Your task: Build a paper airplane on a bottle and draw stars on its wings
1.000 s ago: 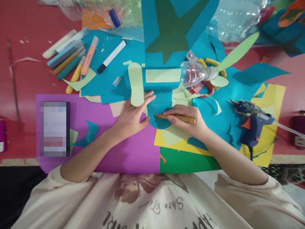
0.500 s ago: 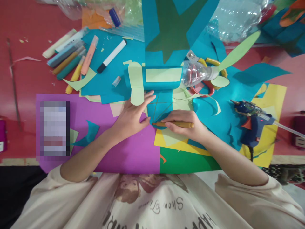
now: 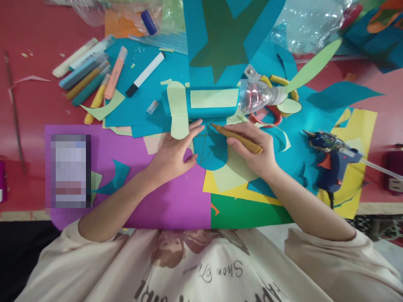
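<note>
My right hand (image 3: 256, 147) is closed around a brown marker (image 3: 239, 140), whose tip is at the top of a rounded blue paper piece (image 3: 214, 153). Thin drawn lines cross on that piece. My left hand (image 3: 179, 153) lies flat with fingers spread along the piece's left edge. Just beyond the hands lies a clear plastic bottle (image 3: 256, 95) wrapped in blue paper, with a pale green strip (image 3: 214, 98) along it. A pale green rounded cutout (image 3: 178, 109) overlaps the wrap's left end and comes down to my left fingers.
Several markers (image 3: 85, 73) lie at the upper left, with a phone (image 3: 71, 170) nearer me. To the right are scissors (image 3: 267, 119) partly under the bottle and a blue glue gun (image 3: 335, 163). Paper scraps and a large sheet with a dark star (image 3: 222, 40) surround the work.
My right hand has moved the marker from the lower left of the blue piece up to its top edge. My left hand has stayed nearly still.
</note>
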The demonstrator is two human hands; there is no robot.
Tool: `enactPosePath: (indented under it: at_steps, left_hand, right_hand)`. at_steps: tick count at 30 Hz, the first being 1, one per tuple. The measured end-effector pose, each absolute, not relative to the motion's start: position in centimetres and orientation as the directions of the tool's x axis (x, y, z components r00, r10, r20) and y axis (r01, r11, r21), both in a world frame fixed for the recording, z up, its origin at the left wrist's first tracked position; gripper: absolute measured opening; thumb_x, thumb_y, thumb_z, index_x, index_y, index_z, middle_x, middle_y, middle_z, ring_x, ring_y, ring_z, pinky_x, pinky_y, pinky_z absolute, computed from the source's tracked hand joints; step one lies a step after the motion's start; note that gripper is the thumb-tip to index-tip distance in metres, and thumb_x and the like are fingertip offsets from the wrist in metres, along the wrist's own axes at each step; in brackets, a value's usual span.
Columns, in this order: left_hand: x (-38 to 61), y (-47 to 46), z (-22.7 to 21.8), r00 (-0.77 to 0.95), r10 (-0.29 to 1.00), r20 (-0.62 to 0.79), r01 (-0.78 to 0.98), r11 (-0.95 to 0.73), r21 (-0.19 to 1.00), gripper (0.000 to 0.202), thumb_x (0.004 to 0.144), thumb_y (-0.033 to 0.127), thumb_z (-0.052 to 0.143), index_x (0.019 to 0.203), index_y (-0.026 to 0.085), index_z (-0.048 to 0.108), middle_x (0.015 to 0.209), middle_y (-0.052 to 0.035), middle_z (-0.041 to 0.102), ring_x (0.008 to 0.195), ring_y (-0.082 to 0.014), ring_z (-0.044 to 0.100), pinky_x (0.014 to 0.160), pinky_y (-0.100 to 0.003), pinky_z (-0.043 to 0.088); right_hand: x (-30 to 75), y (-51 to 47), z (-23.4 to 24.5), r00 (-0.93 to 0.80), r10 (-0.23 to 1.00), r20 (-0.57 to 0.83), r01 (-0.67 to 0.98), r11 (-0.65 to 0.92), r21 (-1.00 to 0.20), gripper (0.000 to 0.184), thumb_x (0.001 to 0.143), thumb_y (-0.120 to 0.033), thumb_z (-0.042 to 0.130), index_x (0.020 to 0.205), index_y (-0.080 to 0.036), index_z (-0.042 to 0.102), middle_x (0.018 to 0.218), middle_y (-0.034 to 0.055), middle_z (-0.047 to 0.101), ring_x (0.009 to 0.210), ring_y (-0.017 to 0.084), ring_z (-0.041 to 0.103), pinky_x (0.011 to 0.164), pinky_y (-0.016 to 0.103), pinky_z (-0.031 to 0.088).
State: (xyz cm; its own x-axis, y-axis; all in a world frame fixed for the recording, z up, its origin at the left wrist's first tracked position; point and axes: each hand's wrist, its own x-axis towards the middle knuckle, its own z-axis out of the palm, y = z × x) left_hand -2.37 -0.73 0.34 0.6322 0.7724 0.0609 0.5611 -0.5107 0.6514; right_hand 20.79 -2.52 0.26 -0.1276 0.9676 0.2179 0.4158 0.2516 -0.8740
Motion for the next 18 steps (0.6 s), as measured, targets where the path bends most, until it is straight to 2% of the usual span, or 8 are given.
enactPosePath:
  at_steps: [9,18]
  left_hand:
    - [-2.28,-0.78,0.42,0.629,0.775,0.049,0.573,-0.506,0.645,0.059,0.087,0.014,0.052,0.143,0.022,0.036,0.153,-0.0119,0.041,0.142,-0.0281,0.038,0.113,-0.048,0.038]
    - [-2.23,-0.9,0.59,0.62,0.783,0.049,0.574,-0.495,0.652,0.056,0.087,0.014,0.052,0.142,0.022,0.038,0.153,-0.0119,0.041,0.142,-0.0282,0.039,0.113,-0.048,0.039]
  right_hand:
    - [20.85,-2.22,0.05,-0.153,0.967,0.205,0.474,0.254,-0.843,0.027,0.089,-0.042,0.062,0.106,-0.025,0.073,0.103,0.0053,0.076,0.097,0.023,0.071,0.087,0.038,0.057]
    - [20.87,-2.19,0.0,-0.18,0.953,0.242,0.463,0.299,-0.834,0.023,0.089,-0.033,0.061,0.107,-0.026,0.073,0.099,0.0046,0.076,0.093,0.022,0.071,0.083,0.037,0.057]
